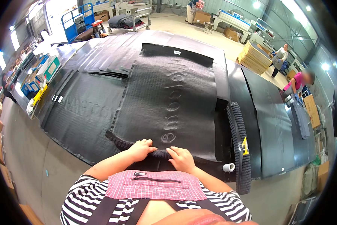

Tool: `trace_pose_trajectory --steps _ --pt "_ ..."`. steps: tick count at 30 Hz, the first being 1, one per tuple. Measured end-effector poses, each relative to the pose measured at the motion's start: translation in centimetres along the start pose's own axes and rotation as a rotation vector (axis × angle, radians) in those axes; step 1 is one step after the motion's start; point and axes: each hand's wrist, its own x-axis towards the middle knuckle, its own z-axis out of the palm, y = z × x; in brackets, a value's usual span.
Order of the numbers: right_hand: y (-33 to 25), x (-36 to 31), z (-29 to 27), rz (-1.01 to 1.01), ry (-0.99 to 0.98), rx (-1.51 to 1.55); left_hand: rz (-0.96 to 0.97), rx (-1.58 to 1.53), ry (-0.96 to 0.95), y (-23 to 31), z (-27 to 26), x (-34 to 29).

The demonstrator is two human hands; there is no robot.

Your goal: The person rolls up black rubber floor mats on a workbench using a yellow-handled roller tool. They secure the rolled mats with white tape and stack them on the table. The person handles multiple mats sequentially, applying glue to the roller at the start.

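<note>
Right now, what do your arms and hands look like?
My left hand and right hand are bare: no gloves, and no watch shows on either wrist. My forearms are bare too. Above them come sleeves with black and white stripes, ending around the elbows.

Left fingers point(148, 144) and right fingers point(172, 152) curl near each other.

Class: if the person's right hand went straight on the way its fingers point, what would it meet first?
Most likely the ribbed edge of the black mat, right at the fingertips of the right hand; the mat's smooth face lies beyond. Depth there is hard to judge.
</note>
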Motion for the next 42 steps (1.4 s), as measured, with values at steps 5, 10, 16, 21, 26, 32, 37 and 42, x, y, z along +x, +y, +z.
trace_pose_trajectory --steps 5,10,16,21,26,32,37,42 --pt "2.1 -6.2 2.4 -0.006 0.287 -0.535 0.018 -0.036 -0.086 -0.4 -0.3 0.2" --pt "3.8 -4.9 1.9 -0.034 0.17 -0.43 0.015 -0.039 -0.079 -0.3 -0.7 -0.1" --pt "5.8 -2.0 -0.1 -0.059 -0.061 -0.211 0.047 0.028 0.138 0.6 -0.1 -1.0" --pt "4.8 -2.2 0.5 0.023 0.071 -0.154 0.07 0.273 0.511 1.2 2.2 -2.7" --pt "3.3 -2.4 1.1 0.033 0.334 -0.449 -0.056 0.301 0.574 1.7 1.6 -3.8" --pt "2.7 -4.5 4.2 0.168 0.42 -0.448 0.013 0.359 0.611 -1.0 4.5 -5.4" --pt "3.8 -4.9 4.2 0.09 0.397 -0.458 -0.034 0.354 0.622 -0.8 3.7 -4.9" --pt "4.1 -5.7 4.4 0.04 0.34 -0.448 -0.034 0.343 0.7 -0.4 2.9 -5.5"
